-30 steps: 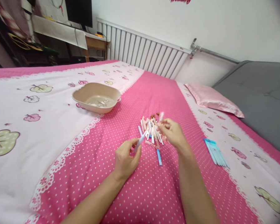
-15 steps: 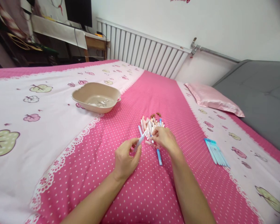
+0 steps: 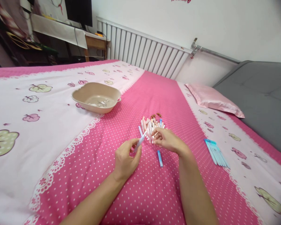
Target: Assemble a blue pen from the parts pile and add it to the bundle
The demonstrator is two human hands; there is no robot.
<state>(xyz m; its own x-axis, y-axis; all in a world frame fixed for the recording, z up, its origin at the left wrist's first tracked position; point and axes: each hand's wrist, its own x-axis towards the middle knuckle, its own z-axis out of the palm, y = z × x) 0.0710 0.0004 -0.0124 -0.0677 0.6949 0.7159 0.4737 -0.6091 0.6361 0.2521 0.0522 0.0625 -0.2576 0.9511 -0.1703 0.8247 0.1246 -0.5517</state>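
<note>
A heap of small pens (image 3: pixel 151 125) in pink, white and blue lies on the pink dotted bedspread (image 3: pixel 154 93). My left hand (image 3: pixel 125 159) is closed on a pale blue pen (image 3: pixel 139 142) that points up toward the heap. My right hand (image 3: pixel 167 140) hovers at the heap's near edge with its fingers pinched on a thin pen part I cannot make out. One blue pen (image 3: pixel 159 157) lies alone just below my right hand.
A beige basin (image 3: pixel 96 97) with small clear bits inside sits at the back left. A row of blue pens (image 3: pixel 216 152) lies to the right. A pink pillow (image 3: pixel 213 99), a grey sofa (image 3: pixel 259 93) and a white radiator (image 3: pixel 145 51) stand beyond.
My right hand drew back from the far side of the heap to its near edge and took up a thin piece. The left hand stayed put with its pen.
</note>
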